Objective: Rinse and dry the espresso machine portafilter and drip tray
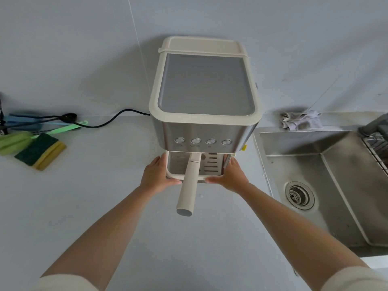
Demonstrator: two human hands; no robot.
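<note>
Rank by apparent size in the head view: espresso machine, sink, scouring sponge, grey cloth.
1-2. espresso machine and sink: look alike; the machine rises toward the camera and the sink is cropped, so no ranking.
3. scouring sponge
4. grey cloth

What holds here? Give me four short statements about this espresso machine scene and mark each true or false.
1. The left hand and right hand both hold the drip tray. True.
2. The portafilter lies in the sink. False: it sits mounted in the espresso machine, handle pointing outward.
3. The scouring sponge is in the sink. False: it lies on the counter, left of the machine.
4. A crumpled cloth lies behind the sink. True.
</note>
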